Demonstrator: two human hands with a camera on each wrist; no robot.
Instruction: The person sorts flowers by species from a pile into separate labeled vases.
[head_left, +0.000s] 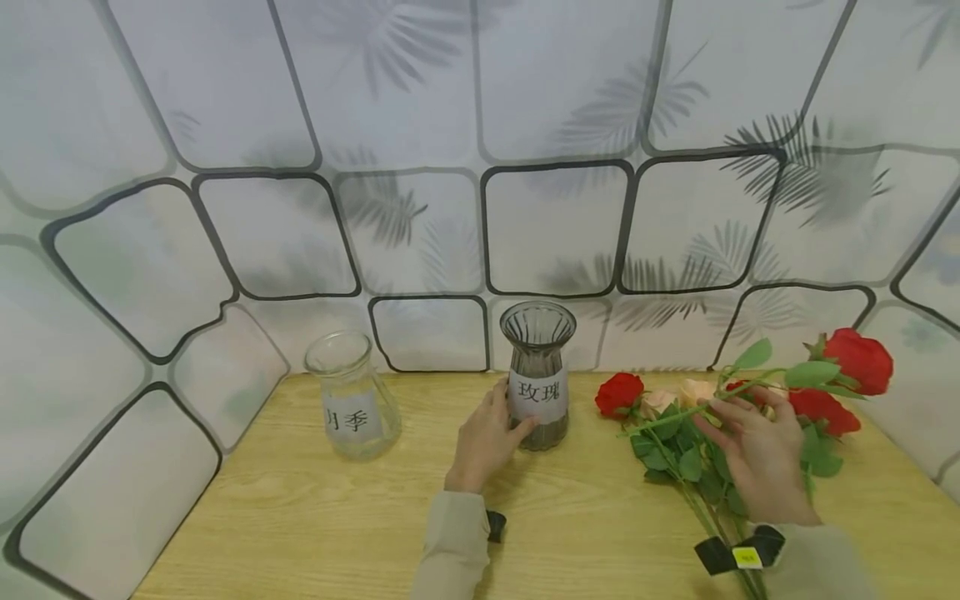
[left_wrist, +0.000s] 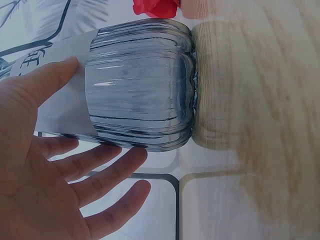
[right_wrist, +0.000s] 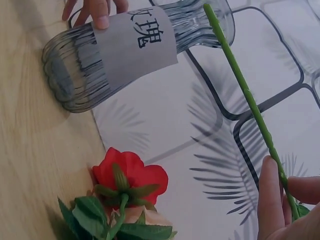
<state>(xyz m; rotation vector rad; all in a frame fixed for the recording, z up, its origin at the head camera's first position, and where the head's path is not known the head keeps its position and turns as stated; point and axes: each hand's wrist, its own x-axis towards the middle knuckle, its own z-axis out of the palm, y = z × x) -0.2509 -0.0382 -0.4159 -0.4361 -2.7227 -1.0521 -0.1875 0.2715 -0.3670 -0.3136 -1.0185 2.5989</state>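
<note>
A ribbed grey glass vase (head_left: 552,435) with a white paper label (head_left: 538,393) stands upright on the table. My left hand (head_left: 483,437) holds it from the left; in the left wrist view the thumb (left_wrist: 62,72) lies on the label and the fingers are along the opposite side. My right hand (head_left: 765,458) pinches the green stem (right_wrist: 247,95) of a red artificial rose (head_left: 858,361) between thumb and fingers. This rose is raised above other flowers, its bloom to the right and its cut stem end pointing left towards the vase.
A clear glass vase (head_left: 360,442) with a white label stands at the left. Under my right hand lies a bunch of red and pale peach artificial flowers with green leaves (head_left: 690,462). A patterned wall covering (head_left: 420,233) rises behind the wooden table (head_left: 300,517).
</note>
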